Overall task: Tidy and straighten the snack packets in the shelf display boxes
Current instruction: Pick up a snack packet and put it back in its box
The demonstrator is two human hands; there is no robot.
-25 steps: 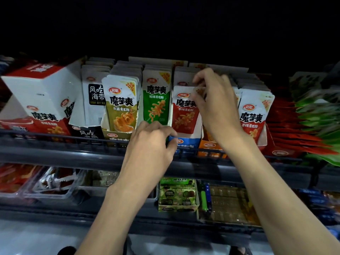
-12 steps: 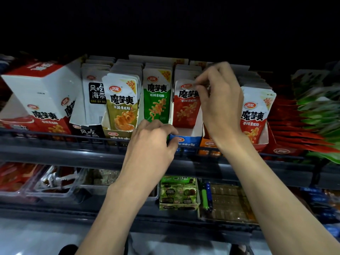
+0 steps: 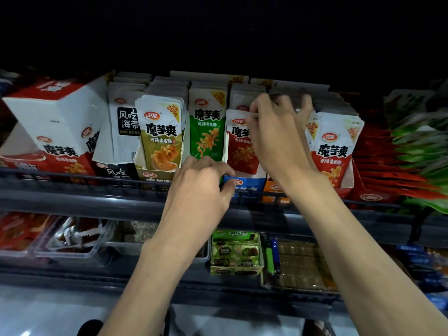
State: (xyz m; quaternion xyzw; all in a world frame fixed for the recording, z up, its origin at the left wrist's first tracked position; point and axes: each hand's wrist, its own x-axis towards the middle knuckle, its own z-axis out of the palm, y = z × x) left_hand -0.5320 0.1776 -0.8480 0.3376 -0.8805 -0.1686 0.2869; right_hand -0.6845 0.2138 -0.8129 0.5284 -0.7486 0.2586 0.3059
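**At the upper shelf: one red packet pinched, one box steadied**

Under the right hand [image 3: 278, 141], a red packet [image 3: 238, 151] stands at the front of the blue box [image 3: 249, 184]. Thumb and forefinger pinch its top edge, while the other fingers reach over the white packet tops behind. The packet is upright, with its long axis running top to bottom, its sealed edge up and its printed face to the front.

Below and to the left of that hand, the left hand [image 3: 201, 187] grips the blue box's front corner. Its thumb presses on the face and its curled fingers sit at the foot of the green packet [image 3: 207, 132].

Left of the left hand's knuckles, an olive box [image 3: 155, 177] holds a row of olive packets [image 3: 162, 137], upright and facing front. Further left stand black-and-white packets [image 3: 126, 127] in their dark box. Beyond them a white-and-red carton [image 3: 55, 120] lies tilted.

Beneath the right wrist shows an orange box [image 3: 272, 187], its contents hidden by the hand. To the right of that hand, more red packets [image 3: 334, 146] stand upright in a white-walled box.
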